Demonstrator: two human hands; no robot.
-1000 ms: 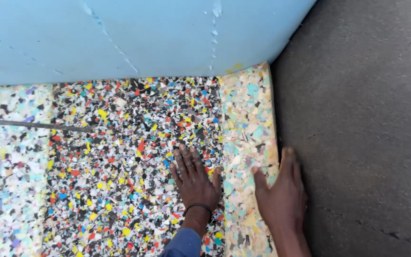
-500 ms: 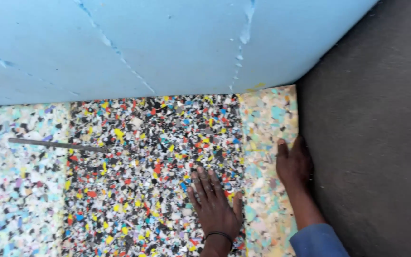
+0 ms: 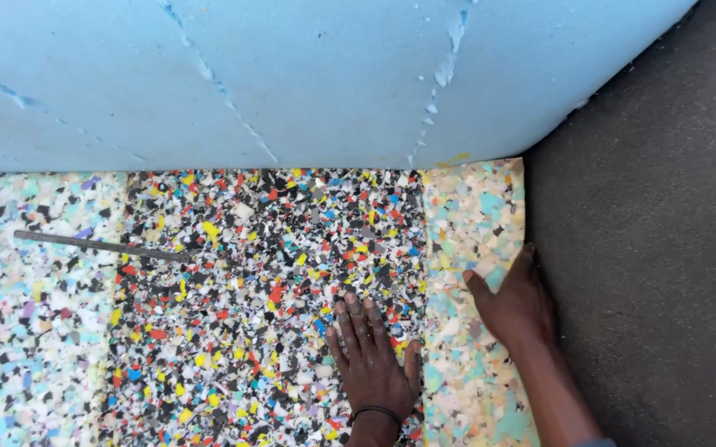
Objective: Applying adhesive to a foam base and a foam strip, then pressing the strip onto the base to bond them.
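Two hands pressing foam: left hand (image 3: 374,364) spread flat on dark multicoloured rebonded foam slab (image 3: 258,281), right hand (image 3: 517,302) spread, cupping outer edge of pale speckled foam strip (image 3: 474,215) beside it; seam-closing step.

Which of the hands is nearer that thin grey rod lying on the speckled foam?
Left. The left hand lies flat on the dark speckled panel, right of the rod; the right hand sits farther right, on the pale strip's edge.

"What did you have on your left hand (image 3: 374,364)?"

"Only a thin dark band round the wrist, nothing else. No gloves, no rings that I could make out."

"And your right hand (image 3: 517,305)?"

"Bare too. My forearm was uncovered, with just a sliver of blue sleeve at the very bottom edge."
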